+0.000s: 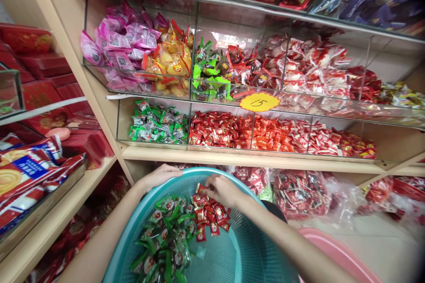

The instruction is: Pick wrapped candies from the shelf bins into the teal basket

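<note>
A teal plastic basket [237, 245] with mesh sides fills the lower middle of the head view. My left hand [162, 176] grips its far rim on the left, fingers curled over the edge. Inside the basket, my right hand [221, 189] is closed on a small red wrapped candy [200, 189], held between thumb and fingers. Right below that hand lies a small pile of red wrapped candies [212, 214]. Green and clear wrapped candies [169, 239] cover the basket's left side.
Glass-fronted shelves ahead hold red candies [212, 129], green candies [159, 121] and pink packets [124, 37]. A yellow price tag [259, 102] reads 15. Biscuit packs [29, 172] sit at left. Bagged candies [302, 192] and a pink tub [332, 247] stand low on the right.
</note>
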{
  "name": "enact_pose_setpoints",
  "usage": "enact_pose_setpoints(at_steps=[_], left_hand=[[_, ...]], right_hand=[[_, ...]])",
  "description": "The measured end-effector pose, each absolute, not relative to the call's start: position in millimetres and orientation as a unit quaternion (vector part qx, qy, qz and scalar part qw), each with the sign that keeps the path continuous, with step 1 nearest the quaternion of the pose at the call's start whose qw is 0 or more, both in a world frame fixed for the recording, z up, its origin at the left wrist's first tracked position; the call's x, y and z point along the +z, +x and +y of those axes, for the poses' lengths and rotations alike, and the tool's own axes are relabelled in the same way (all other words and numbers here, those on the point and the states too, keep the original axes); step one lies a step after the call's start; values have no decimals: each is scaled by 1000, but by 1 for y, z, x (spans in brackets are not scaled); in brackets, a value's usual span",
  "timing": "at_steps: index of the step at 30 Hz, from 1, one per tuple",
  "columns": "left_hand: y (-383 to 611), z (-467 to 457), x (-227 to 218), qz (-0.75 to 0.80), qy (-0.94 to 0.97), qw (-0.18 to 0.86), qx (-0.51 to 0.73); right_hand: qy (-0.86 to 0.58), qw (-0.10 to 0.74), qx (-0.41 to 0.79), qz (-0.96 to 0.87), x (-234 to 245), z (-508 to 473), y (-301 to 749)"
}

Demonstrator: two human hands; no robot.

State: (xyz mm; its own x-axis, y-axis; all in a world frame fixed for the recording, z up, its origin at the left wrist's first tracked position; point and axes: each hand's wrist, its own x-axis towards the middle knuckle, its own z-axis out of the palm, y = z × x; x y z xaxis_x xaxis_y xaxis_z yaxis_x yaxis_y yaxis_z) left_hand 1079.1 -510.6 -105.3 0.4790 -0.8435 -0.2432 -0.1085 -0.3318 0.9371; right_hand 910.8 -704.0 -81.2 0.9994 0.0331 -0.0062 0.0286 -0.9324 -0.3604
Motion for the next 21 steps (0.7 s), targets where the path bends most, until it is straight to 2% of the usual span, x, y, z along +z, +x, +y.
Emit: enact_pose_setpoints(at_steps=[6, 10, 16, 21], left_hand=[[1081, -508, -107, -335, 710, 480, -391], [1081, -508, -106, -339, 714, 477, -383], [1081, -511, -105, -333, 721, 472, -382], [1082, -514, -107, -336, 711, 476, -393]], right_hand=[[-990, 121, 77, -5, -88, -684, 932], [-994, 107, 29, -18, -72, -682, 923], [-985, 129, -117, -10, -14, -717, 929], [-983, 73, -154, 64, 16, -762, 958]])
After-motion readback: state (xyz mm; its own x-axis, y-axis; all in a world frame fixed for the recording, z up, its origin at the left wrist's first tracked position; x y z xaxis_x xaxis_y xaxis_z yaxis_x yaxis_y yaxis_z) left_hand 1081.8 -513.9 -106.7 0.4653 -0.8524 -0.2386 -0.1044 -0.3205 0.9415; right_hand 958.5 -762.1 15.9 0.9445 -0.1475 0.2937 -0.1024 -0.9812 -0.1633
